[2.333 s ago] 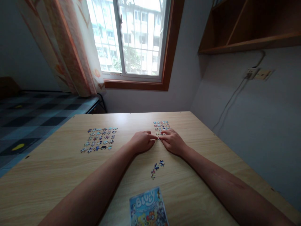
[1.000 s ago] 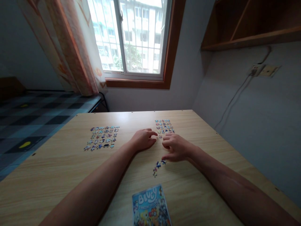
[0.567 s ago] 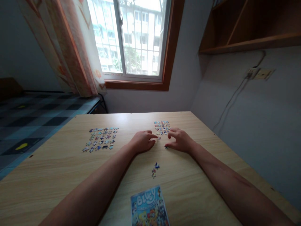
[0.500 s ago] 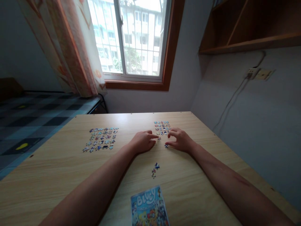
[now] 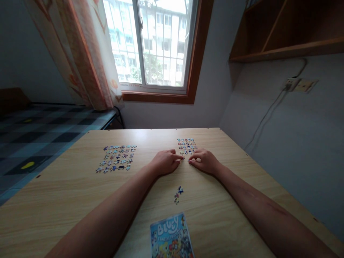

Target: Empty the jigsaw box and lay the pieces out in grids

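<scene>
My left hand (image 5: 166, 162) rests on the table with its index finger stretched out, the fingertip on a small puzzle piece (image 5: 183, 158) at the near edge of the right-hand group. Its thumb is apart from that finger and nothing is gripped. Just to the right, my right hand (image 5: 204, 160) pinches a dark-blue puzzle piece (image 5: 189, 161) between thumb and fingertips, low over the table. Behind both hands lies a block of puzzle pieces in rows (image 5: 187, 144), partly hidden by my right hand. Nearer me are a few loose puzzle pieces (image 5: 176, 197).
A larger group of puzzle pieces (image 5: 117, 157) is spread in rows on the left of the wooden table (image 5: 67, 186). At the front lies a Bluey picture box (image 5: 172, 236). Beyond are a checked bed (image 5: 53, 125), a window (image 5: 161, 46) and a wall shelf (image 5: 285, 48).
My right hand has closed its fingers on the dark-blue puzzle piece and brought it slightly up and left, closer to my left fingertip. My left hand stays nearly still.
</scene>
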Tool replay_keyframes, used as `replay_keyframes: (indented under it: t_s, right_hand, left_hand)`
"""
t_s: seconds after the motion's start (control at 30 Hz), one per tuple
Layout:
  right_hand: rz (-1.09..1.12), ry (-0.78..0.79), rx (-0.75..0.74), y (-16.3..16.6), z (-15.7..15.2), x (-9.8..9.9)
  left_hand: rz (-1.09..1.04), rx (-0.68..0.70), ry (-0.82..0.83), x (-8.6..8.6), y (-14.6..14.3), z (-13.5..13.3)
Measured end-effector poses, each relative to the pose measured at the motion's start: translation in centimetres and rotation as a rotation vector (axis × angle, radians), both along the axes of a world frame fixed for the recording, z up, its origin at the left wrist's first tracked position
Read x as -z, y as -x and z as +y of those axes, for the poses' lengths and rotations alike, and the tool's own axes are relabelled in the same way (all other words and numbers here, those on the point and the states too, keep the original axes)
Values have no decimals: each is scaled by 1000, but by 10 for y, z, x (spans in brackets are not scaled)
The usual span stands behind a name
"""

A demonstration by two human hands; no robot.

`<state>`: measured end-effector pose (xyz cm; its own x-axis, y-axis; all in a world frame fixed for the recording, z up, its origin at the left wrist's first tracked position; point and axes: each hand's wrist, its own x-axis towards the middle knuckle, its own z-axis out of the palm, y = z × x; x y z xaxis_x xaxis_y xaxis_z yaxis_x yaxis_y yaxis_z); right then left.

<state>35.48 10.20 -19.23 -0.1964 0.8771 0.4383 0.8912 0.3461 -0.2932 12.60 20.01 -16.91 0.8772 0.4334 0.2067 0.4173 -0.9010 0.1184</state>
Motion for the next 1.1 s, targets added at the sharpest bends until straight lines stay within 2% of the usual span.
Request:
replay_keyframes:
  t_s: [0.17, 0.37, 0.73, 0.93, 1.03, 1.1]
  right_hand:
    - [96, -39, 104, 0, 4, 5]
    - [76, -36, 68, -3, 5, 9]
    - [26, 2, 114, 2, 11, 11]
    - [143, -82, 114, 3, 8, 8]
    - [230, -93, 52, 7, 2, -2]
    - [255, -19, -71, 13, -2, -11]
  left_hand:
    - [-18, 9, 6, 1, 0, 1]
    - [-27, 10, 12, 3, 0, 2]
    - [-17, 12, 5, -1, 1, -1]
    - [-27, 16, 25, -1, 0, -1]
    - [-59, 0, 64, -1, 0, 1]
    - [-104, -18, 94, 0, 0, 2]
